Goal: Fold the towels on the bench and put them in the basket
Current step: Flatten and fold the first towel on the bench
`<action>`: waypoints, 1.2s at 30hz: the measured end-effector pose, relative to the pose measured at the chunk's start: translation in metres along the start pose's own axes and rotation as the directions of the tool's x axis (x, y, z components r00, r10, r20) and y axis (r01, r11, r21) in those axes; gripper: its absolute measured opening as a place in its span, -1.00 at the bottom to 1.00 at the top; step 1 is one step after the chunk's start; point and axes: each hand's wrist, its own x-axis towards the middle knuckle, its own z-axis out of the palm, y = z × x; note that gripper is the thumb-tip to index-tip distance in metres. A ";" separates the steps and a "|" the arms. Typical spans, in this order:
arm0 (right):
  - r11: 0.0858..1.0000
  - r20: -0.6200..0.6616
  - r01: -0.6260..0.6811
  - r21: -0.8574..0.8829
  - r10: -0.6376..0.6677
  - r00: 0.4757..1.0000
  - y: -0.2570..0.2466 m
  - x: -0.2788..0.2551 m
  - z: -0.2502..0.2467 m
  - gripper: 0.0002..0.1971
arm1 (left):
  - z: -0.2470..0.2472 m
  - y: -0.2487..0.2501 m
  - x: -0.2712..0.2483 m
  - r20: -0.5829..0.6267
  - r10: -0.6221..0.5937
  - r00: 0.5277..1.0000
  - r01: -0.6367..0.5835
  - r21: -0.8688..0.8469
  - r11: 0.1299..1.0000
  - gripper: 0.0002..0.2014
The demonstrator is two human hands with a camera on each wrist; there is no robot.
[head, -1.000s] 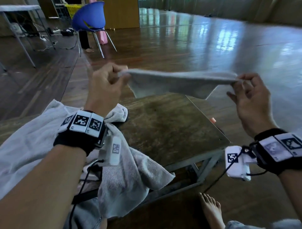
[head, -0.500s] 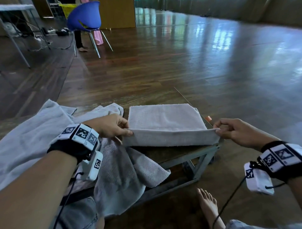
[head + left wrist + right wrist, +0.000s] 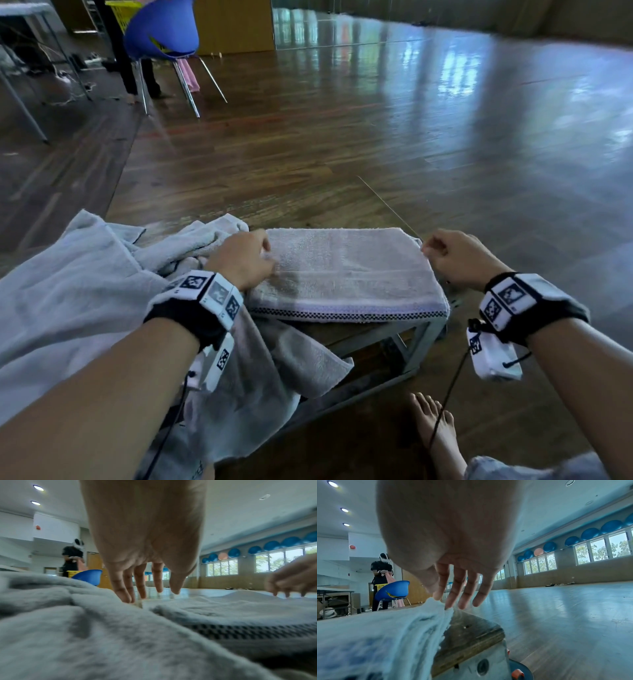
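A pale folded towel (image 3: 346,274) lies flat on the wooden bench (image 3: 376,329), its checkered border along the near edge. My left hand (image 3: 265,255) sits at the towel's left side; in the left wrist view its fingers (image 3: 126,596) point down, fairly straight, tips touching the cloth (image 3: 223,605) and holding nothing. My right hand (image 3: 428,250) is at the towel's far right corner. In the right wrist view the thumb and forefinger (image 3: 448,601) pinch that corner of the towel (image 3: 385,628), lifting it slightly off the bench (image 3: 467,632).
A heap of unfolded grey towels (image 3: 78,291) covers the bench's left part and hangs over its front. My bare foot (image 3: 438,431) is on the floor by the bench. A blue chair (image 3: 161,31), a yellow basket (image 3: 126,10) and another person (image 3: 382,577) are far left.
The towel, held stretched in the air a second ago, now lies folded on the bench. Both hands have moved from its near edge to its sides, and the left no longer pinches it.
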 end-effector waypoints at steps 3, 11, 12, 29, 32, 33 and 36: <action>0.994 0.072 -0.093 -0.066 0.097 0.993 -0.004 0.016 0.006 -0.82 | 0.019 0.029 0.008 0.024 0.167 0.986 -0.166 -0.032 0.986 -0.75; 0.986 0.127 -0.142 -0.085 0.152 0.980 -0.002 0.035 0.014 -0.47 | 0.067 0.106 0.017 0.224 0.272 0.936 -0.286 0.034 0.958 -0.63; 0.986 0.138 -0.144 -0.079 0.154 0.978 0.000 0.034 0.013 -0.42 | 0.069 0.112 0.019 0.232 0.247 0.941 -0.270 0.072 0.960 -0.61; 0.992 0.236 -0.103 -0.077 0.118 0.965 0.014 0.021 0.004 -0.34 | 0.071 0.126 0.024 0.264 0.170 0.949 -0.212 0.138 0.968 -0.60; 0.979 0.188 -0.163 -0.124 0.184 0.965 0.010 0.022 -0.001 -0.38 | 0.065 0.122 0.026 0.300 0.188 0.935 -0.226 0.098 0.969 -0.60; 0.983 0.148 -0.150 -0.101 0.164 0.975 0.010 0.022 -0.003 -0.44 | 0.062 0.120 0.027 0.316 0.197 0.928 -0.229 0.067 0.971 -0.60; 0.999 0.115 0.020 -0.028 -0.017 0.993 0.010 0.018 -0.005 -0.70 | 0.051 0.107 0.027 0.324 0.205 0.923 -0.219 0.006 0.976 -0.66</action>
